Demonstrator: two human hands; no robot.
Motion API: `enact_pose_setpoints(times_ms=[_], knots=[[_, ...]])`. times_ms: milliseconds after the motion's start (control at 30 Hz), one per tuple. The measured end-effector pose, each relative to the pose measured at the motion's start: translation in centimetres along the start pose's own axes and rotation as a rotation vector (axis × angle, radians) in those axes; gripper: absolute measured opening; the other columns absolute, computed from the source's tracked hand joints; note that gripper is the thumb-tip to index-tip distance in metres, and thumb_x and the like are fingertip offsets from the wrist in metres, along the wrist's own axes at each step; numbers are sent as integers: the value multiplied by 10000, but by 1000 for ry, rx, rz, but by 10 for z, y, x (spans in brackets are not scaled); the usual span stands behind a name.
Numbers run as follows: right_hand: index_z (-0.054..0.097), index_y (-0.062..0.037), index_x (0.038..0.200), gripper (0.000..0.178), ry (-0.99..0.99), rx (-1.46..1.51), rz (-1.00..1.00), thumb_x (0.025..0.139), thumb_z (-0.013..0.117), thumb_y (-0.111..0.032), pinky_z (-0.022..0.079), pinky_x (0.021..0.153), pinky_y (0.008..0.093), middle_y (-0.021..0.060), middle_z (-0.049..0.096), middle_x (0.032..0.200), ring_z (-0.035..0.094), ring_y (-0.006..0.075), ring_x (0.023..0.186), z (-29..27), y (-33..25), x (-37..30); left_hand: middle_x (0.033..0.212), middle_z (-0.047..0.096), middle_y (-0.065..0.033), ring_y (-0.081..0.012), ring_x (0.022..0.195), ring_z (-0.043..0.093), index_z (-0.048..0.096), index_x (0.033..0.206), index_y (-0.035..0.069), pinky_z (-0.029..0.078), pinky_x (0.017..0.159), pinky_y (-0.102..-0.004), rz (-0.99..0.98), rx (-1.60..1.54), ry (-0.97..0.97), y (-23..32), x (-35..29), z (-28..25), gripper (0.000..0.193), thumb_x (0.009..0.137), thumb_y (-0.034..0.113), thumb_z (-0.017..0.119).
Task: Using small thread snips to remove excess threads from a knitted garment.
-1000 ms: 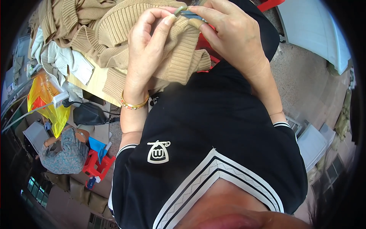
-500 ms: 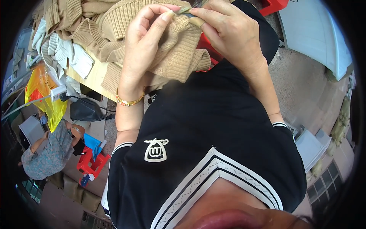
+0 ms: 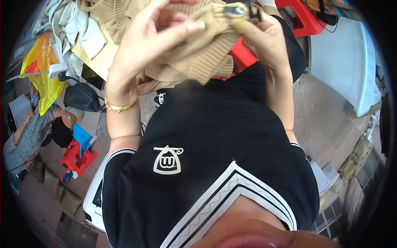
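Note:
A tan ribbed knit garment (image 3: pixel 198 53) hangs over my lap in front of me, its edge bunched up near the far side. My left hand (image 3: pixel 151 43) is at its left, thumb stretched out and fingers apart, not gripping the knit. At the right, the fingers of my right hand (image 3: pixel 264 41) are closed round a small, pale green, metallic-looking tool (image 3: pixel 235 11), which lies over the garment's upper edge. Motion blur hides its exact kind. A tan cover wraps one of the right hand's digits.
More tan and white knits lie on a wooden tabletop (image 3: pixel 94 62) at the left. Beside it hang a yellow plastic bag (image 3: pixel 49 87) and a black bag (image 3: pixel 82 97). Red stools (image 3: pixel 304 18) stand far right and lower left. A person (image 3: pixel 25 136) sits at the left; a pale blue-white panel (image 3: pixel 339 62) is at right.
My hands have moved apart. The left has let go of the knit edge and opened; the right has turned, bringing the small tool into view. The whole view has shifted slightly.

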State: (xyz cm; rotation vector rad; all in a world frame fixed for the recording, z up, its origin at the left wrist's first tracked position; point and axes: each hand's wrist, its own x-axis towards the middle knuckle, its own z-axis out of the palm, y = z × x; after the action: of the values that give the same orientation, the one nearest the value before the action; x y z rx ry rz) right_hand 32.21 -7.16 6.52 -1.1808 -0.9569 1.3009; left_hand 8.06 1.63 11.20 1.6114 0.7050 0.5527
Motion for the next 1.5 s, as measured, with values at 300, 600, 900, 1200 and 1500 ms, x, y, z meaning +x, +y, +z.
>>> enact_pose_setpoints(times_ms=[300,600,900,1200,1500], knots=[[676,50,1081,217,33,-38,-268,880,663,-30,442,724,208,38,664,926,587,81,793,-13,-25,-8,1009,685,-33,-88,991,593,650,1129,-47,450,874,-224,-55,176,1,18,-37,-42,222,934,32,575],[638,34,1047,164,2,-123,-260,903,661,-40,326,567,169,0,610,888,485,30,687,-32,-24,-6,997,636,-45,-101,955,584,593,1093,-63,436,875,-238,-119,-58,-8,14,-47,-63,267,875,32,471],[650,39,1130,229,346,-799,-327,916,659,-42,398,569,207,-23,563,804,450,41,630,8,22,10,955,643,-103,-213,863,638,691,1014,21,519,792,-311,404,795,483,-28,-26,-18,221,797,0,728],[685,-38,1041,284,81,-595,-592,788,793,-110,523,671,284,104,693,910,669,215,756,62,0,11,867,641,-66,-208,805,604,733,1039,83,487,732,-306,363,636,355,-41,-13,-8,233,812,31,730],[682,-54,1040,284,60,-657,-530,765,754,-51,524,629,299,89,692,874,670,219,711,65,16,19,899,609,-37,-133,796,552,714,1201,113,465,714,-235,464,708,112,-42,0,-24,407,832,-58,692]])
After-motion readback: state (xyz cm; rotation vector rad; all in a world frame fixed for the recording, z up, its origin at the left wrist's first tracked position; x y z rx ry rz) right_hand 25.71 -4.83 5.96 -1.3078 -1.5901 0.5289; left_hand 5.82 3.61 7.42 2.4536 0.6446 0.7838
